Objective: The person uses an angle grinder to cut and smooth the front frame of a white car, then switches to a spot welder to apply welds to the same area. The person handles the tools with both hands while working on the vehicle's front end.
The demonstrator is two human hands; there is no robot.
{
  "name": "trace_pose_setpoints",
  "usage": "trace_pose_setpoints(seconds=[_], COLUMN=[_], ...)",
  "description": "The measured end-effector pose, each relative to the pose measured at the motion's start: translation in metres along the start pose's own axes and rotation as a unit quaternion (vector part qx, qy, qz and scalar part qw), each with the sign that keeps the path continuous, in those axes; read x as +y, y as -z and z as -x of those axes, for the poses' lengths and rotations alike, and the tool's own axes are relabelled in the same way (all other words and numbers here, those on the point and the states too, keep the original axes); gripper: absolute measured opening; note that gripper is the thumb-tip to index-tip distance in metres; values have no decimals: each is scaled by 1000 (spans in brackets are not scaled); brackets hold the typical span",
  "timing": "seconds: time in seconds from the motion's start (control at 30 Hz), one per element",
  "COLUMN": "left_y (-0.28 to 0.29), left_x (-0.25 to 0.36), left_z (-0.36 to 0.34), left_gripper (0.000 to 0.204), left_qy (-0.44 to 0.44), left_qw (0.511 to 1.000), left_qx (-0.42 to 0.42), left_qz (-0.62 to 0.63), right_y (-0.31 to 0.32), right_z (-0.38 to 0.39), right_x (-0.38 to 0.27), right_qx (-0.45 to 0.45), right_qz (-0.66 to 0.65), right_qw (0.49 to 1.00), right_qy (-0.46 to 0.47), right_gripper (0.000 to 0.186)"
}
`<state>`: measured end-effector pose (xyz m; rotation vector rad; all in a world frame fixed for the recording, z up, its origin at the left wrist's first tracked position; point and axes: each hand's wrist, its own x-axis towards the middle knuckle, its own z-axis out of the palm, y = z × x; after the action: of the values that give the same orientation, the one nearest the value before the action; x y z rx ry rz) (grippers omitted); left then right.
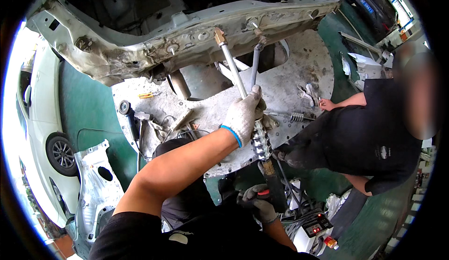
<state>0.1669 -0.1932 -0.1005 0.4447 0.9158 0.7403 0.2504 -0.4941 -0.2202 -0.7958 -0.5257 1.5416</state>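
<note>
My left hand (241, 116), in a white knitted glove with a blue cuff, is closed around a long metal rod tool (231, 66). The tool's brass-coloured tip (220, 36) reaches up to the dirty car body panel (196, 36); whether it touches is unclear. Below my hand is a ribbed metal cylinder (261, 141). A second grey rod (255, 66) runs from a fitting on the panel down toward my left hand. Lower down, my right hand (262, 204), in a dirty grey glove, is curled around something dark with a red part; its kind cannot be made out.
A round metal platform (308, 49) lies under the panel. On it are an angle grinder (128, 115), yellow-handled pliers (148, 95) and gloves (307, 94). A person (369, 134) crouches at right. A white car (44, 120), a loose panel (96, 185) and a power unit (315, 226) surround me.
</note>
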Motion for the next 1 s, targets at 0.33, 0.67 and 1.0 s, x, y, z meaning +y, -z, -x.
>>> trace_pose_setpoints(seconds=[0.33,0.67,1.0], left_y=[24,0,-1], left_x=[-11,16,-23], left_z=[-11,-3,3], left_gripper=[47,40,45], left_qy=[20,-47,52], left_qw=[940,992,984], left_qx=[-295,4,-7], left_qz=[172,113,172], right_y=[13,4,64], right_z=[3,-10,47], right_x=[-40,-2,-8], right_qx=[183,37,103], right_qz=[563,-58,84], right_qw=[806,998,991], right_qy=[9,7,-9], right_gripper=[36,41,41])
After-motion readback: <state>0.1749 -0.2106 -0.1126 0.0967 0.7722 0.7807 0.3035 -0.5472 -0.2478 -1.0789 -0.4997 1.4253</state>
